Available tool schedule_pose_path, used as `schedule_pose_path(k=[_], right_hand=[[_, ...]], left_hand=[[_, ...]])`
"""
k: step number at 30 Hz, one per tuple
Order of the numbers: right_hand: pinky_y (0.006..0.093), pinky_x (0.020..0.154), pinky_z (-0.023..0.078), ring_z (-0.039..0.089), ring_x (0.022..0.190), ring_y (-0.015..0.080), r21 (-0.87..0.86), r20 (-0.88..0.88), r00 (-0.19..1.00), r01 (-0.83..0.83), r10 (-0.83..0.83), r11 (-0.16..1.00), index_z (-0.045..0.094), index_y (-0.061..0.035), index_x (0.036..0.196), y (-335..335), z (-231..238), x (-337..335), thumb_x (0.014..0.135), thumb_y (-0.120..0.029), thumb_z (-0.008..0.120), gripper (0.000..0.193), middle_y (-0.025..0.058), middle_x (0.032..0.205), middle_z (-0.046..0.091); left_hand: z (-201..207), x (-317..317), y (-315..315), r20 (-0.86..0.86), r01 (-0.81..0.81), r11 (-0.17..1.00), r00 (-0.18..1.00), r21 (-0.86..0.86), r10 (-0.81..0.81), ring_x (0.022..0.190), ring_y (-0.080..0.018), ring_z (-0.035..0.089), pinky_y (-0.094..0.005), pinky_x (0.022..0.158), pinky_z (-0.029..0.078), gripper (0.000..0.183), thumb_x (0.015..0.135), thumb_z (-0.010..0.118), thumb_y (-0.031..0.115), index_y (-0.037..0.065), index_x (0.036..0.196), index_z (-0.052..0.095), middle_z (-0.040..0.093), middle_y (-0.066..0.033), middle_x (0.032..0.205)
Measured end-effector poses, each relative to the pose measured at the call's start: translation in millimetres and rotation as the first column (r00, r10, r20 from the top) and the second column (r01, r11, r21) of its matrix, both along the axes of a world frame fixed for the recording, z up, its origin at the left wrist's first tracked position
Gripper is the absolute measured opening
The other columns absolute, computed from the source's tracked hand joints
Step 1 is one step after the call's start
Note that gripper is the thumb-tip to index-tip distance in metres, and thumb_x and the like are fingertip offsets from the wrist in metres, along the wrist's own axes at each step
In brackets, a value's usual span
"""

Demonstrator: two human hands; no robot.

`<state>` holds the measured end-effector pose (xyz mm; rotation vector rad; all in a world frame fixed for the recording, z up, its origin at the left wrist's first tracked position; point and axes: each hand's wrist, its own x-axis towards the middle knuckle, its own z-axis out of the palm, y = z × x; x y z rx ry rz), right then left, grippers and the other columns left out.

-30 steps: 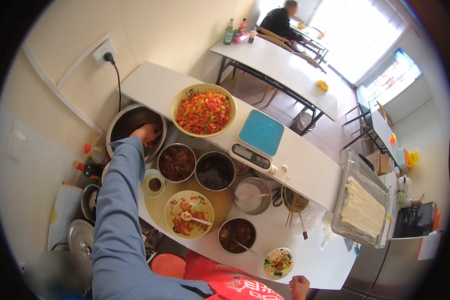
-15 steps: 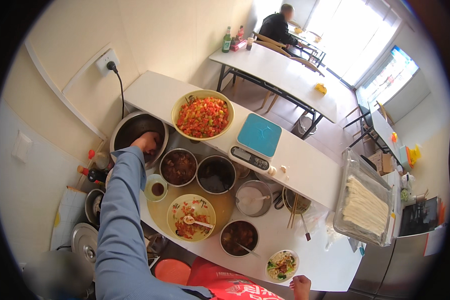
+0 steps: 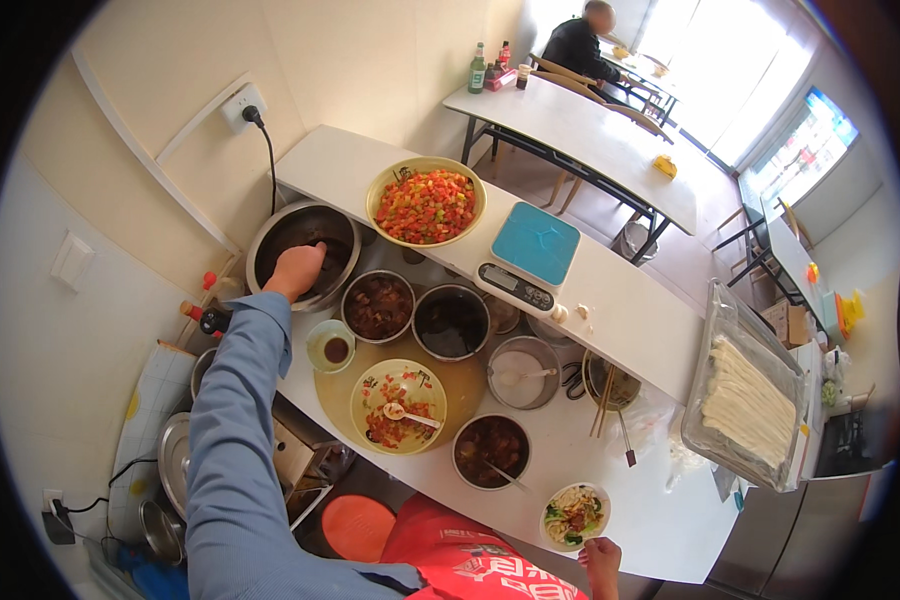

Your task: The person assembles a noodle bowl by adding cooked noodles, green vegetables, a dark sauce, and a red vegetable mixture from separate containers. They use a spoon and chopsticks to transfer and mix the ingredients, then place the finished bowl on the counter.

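Note:
My left hand (image 3: 297, 270) reaches over the near rim of a deep steel pot (image 3: 342, 281) by the wall. Its fingers are bent together and point into the pot; whatever they may hold is hidden. At the table's near right, my right hand (image 3: 600, 558) is loosely curled beside a small white bowl of noodles (image 3: 574, 515) with greens and brown topping. No object shows in its fingers, and whether it touches the bowl I cannot tell. Close to the left hand are a pot of brown chunky stew (image 3: 378, 304) and a pale green cup of dark sauce (image 3: 331, 348).
A yellow bowl of diced peppers (image 3: 426, 205) and a blue-topped scale (image 3: 535, 243) stand on the raised shelf. Below are a dark-liquid pot (image 3: 451, 322), a spooned bowl (image 3: 368, 390), and a pot with a ladle (image 3: 490, 452). A dough tray (image 3: 750, 400) sits right. Someone sits far back.
My left hand has drawn back and up from deeper in the steel pot toward its near rim. My right hand stays by the noodle bowl. The whole view has shifted slightly.

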<state>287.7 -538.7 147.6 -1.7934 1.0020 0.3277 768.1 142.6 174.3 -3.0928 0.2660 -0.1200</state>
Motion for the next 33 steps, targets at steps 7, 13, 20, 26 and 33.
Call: schedule_pose_path(k=[7,13,20,26,33], right_hand=[[0.0262,0.048,0.046,0.059,0.052,0.0127,-0.029,-0.004,0.997,-0.071,0.071,0.997,0.065,0.0012,0.084,-11,1,2,0.096,-0.014,0.061,0.020,0.0077,0.065,0.065],[0.0260,0.053,0.048,0.060,0.058,0.0128,0.034,-0.009,0.996,-0.091,0.092,0.995,0.065,0.0004,0.089,-15,-1,-1,0.098,-0.018,0.062,0.021,0.0055,0.069,0.064],[0.0263,0.058,0.047,0.060,0.062,0.0118,-0.013,0.116,0.978,-0.174,0.174,0.985,0.066,0.0018,0.091,-2,21,22,0.099,-0.017,0.060,0.021,0.0049,0.070,0.064],[0.0261,0.059,0.043,0.054,0.065,0.0104,-0.008,0.211,0.933,-0.296,0.291,0.955,0.064,0.0039,0.090,22,44,52,0.100,-0.011,0.059,0.018,0.0036,0.070,0.061],[0.0306,0.061,0.046,0.057,0.066,0.0135,-0.238,0.227,0.806,-0.498,0.546,0.834,0.064,0.0035,0.092,49,60,81,0.097,-0.009,0.063,0.014,0.0096,0.071,0.063]], left_hand=[[1,-20,-1,-0.125,-0.004,0.999,0.992,0.050,0.010,0.096,-0.0428,0.068,-0.0523,0.082,0.056,0.033,0.086,0.058,0.004,0.002,0.119,0.057,0.070,-0.0242,0.102],[13,-51,-10,-0.170,-0.027,0.999,0.985,0.029,0.031,0.095,-0.0432,0.067,-0.0546,0.079,0.054,0.023,0.091,0.053,0.010,0.007,0.113,0.059,0.071,-0.0211,0.101],[32,-133,-77,0.215,-0.133,0.923,0.951,-0.360,0.221,0.089,-0.0453,0.065,-0.0546,0.072,0.051,0.026,0.100,0.056,0.032,0.007,0.104,0.059,0.069,-0.0235,0.089],[-41,-234,-127,-0.228,-0.462,0.858,0.881,-0.223,0.415,0.098,-0.0460,0.064,-0.0543,0.083,0.052,0.027,0.096,0.057,0.024,-0.002,0.099,0.060,0.067,-0.0286,0.105],[-101,-255,-116,-0.711,-0.723,0.220,0.688,-0.655,0.145,0.067,-0.0283,0.069,-0.0398,0.057,0.056,0.024,0.096,0.054,0.013,-0.008,0.103,0.063,0.069,-0.0190,0.088]])
